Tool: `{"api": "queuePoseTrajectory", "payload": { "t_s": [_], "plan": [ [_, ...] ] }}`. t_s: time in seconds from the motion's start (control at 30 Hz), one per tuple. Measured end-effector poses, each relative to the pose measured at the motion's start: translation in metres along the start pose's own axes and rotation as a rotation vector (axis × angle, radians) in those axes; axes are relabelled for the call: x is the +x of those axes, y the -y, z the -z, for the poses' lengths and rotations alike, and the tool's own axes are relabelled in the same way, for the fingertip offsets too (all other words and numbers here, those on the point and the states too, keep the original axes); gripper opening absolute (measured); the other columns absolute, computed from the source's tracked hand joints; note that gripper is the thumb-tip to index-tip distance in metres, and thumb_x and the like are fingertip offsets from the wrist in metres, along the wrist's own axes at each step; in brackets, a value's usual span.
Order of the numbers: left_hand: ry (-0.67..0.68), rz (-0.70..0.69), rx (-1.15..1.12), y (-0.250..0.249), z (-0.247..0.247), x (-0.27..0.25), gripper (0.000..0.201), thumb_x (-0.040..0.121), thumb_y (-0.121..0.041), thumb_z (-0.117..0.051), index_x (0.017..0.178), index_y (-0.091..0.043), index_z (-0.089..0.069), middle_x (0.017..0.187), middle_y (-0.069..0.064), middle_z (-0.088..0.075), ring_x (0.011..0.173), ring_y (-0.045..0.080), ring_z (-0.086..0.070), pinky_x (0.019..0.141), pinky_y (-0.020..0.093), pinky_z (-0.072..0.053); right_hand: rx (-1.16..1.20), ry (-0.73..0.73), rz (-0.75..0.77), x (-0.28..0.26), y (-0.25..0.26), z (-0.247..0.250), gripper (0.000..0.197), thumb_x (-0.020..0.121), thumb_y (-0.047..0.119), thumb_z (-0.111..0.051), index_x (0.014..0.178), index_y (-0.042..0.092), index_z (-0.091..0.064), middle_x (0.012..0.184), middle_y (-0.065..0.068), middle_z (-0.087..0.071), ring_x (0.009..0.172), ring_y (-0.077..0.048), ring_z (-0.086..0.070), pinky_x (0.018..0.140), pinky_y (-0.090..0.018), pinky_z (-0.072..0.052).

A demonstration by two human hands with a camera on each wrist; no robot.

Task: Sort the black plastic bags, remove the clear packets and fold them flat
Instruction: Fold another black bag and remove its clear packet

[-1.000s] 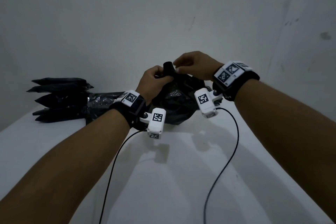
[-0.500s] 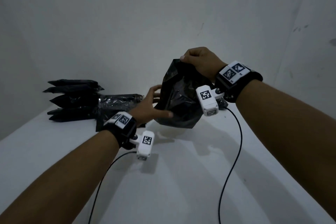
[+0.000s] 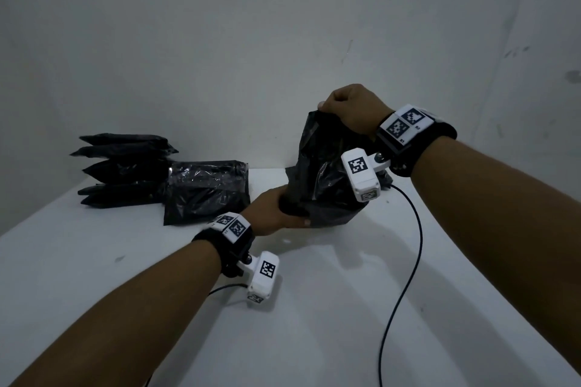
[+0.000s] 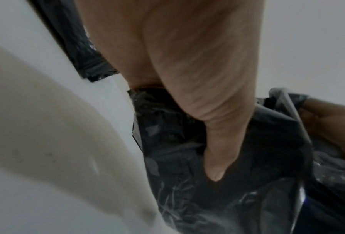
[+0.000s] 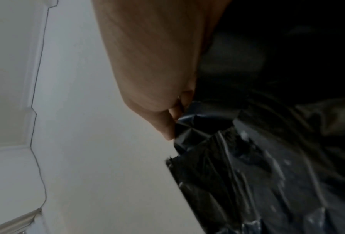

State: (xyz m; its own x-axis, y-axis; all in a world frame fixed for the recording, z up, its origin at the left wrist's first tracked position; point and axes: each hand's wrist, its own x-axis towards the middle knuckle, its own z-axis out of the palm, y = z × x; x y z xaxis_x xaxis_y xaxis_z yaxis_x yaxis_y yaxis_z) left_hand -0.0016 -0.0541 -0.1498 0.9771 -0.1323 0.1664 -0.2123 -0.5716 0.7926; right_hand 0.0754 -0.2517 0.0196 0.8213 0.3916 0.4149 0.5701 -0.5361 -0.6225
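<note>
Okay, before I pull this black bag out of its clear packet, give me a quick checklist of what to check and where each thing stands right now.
1. Right hand pinches the top of the clear packet: ok.
2. Left hand grips the packet's lower end, thumb pressed on the plastic: ok.
3. Packet lifted clear of the white table: cannot tell, its bottom corner sits low.
4. Packet mouth open: cannot tell, hidden by the right hand.
5. Pile of black bags and wrapped packet at the left stand apart from the hands: ok.
6. Wrist cable away from the packet: ok.
</note>
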Motion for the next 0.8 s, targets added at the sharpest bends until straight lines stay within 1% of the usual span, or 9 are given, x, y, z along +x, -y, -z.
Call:
{"api": "queuePoseTrajectory", "payload": {
  "t_s": [0.07,0.17,0.23,0.3,0.37,0.4,0.5,0.63,0.8],
  "plan": [
    [-0.038,0.011,-0.078,-0.001,-0.002,0.0,0.037,0.076,-0.018,-0.087,0.107,-0.028,-0.069,0.103,-0.008,-0.075,0.096,0.009,-0.071,0.09,0.031,-0.058,-0.052,0.006,0.022,-0.001,-0.003,0.002,0.026,0.096,0.032,-0.064,0.08,0.011,-0.067,0.07,0.002,-0.061,0.064,-0.009,-0.054,0.063,-0.023,-0.043],
    [-0.074,-0.002,-0.175,0.003,0.0,-0.003,0.033,0.079,-0.007,-0.083,0.1,-0.028,-0.069,0.09,-0.012,-0.076,0.088,0.007,-0.072,0.079,0.023,-0.056,-0.139,-0.122,0.129,-0.001,-0.01,0.007,0.02,0.097,0.027,-0.059,0.096,0.01,-0.068,0.089,0.002,-0.065,0.082,-0.014,-0.058,0.077,-0.028,-0.045],
    [-0.079,-0.004,-0.194,0.004,0.002,-0.005,0.033,0.079,-0.005,-0.082,0.099,-0.027,-0.068,0.087,-0.013,-0.075,0.085,0.005,-0.071,0.076,0.021,-0.054,-0.055,-0.17,0.204,-0.004,-0.011,0.011,0.013,0.096,0.026,-0.058,0.096,0.016,-0.066,0.084,0.009,-0.066,0.078,-0.01,-0.059,0.079,-0.03,-0.047],
    [-0.082,-0.009,-0.205,0.003,0.004,-0.005,0.035,0.078,-0.004,-0.082,0.102,-0.026,-0.069,0.09,-0.012,-0.076,0.086,0.004,-0.071,0.076,0.02,-0.054,-0.005,-0.083,0.238,-0.006,-0.007,0.013,0.012,0.095,0.031,-0.059,0.098,0.021,-0.065,0.081,0.01,-0.069,0.077,-0.008,-0.063,0.08,-0.03,-0.049],
    [-0.081,-0.012,-0.209,0.003,0.004,-0.005,0.036,0.079,-0.005,-0.082,0.105,-0.025,-0.069,0.093,-0.01,-0.076,0.089,0.005,-0.072,0.077,0.02,-0.055,-0.058,0.041,0.222,-0.009,0.001,0.012,0.021,0.093,0.039,-0.064,0.108,0.023,-0.066,0.088,0.008,-0.071,0.078,-0.006,-0.063,0.077,-0.025,-0.046],
    [-0.079,-0.011,-0.218,0.003,0.004,-0.004,0.036,0.079,-0.005,-0.082,0.106,-0.024,-0.069,0.096,-0.008,-0.076,0.09,0.006,-0.072,0.078,0.02,-0.055,-0.106,0.056,0.234,-0.011,0.004,0.012,0.028,0.091,0.042,-0.066,0.113,0.024,-0.064,0.092,0.008,-0.071,0.081,-0.005,-0.062,0.076,-0.022,-0.045],
    [-0.075,0.003,-0.245,0.003,0.005,-0.003,0.035,0.08,-0.005,-0.082,0.108,-0.022,-0.07,0.098,-0.006,-0.077,0.094,0.01,-0.072,0.082,0.023,-0.056,-0.157,-0.051,0.364,-0.016,0.012,0.014,0.036,0.089,0.043,-0.069,0.119,0.025,-0.059,0.098,0.01,-0.068,0.09,-0.009,-0.061,0.08,-0.021,-0.046],
    [-0.086,0.025,-0.264,0.005,0.007,-0.003,0.034,0.08,-0.006,-0.082,0.107,-0.023,-0.07,0.098,-0.005,-0.077,0.095,0.012,-0.072,0.084,0.025,-0.057,-0.227,0.103,0.266,-0.018,0.029,0.014,0.047,0.084,0.055,-0.07,0.121,0.029,-0.058,0.09,0.012,-0.071,0.084,0.0,-0.064,0.074,-0.019,-0.046],
    [-0.07,0.02,-0.261,0.002,0.005,-0.003,0.034,0.08,-0.006,-0.081,0.106,-0.025,-0.07,0.095,-0.01,-0.076,0.089,0.005,-0.072,0.077,0.017,-0.054,-0.21,0.172,0.253,-0.012,0.028,0.001,0.04,0.083,0.028,-0.077,0.12,0.026,-0.061,0.086,0.011,-0.073,0.076,0.004,-0.064,0.069,-0.016,-0.046]
  ]
}}
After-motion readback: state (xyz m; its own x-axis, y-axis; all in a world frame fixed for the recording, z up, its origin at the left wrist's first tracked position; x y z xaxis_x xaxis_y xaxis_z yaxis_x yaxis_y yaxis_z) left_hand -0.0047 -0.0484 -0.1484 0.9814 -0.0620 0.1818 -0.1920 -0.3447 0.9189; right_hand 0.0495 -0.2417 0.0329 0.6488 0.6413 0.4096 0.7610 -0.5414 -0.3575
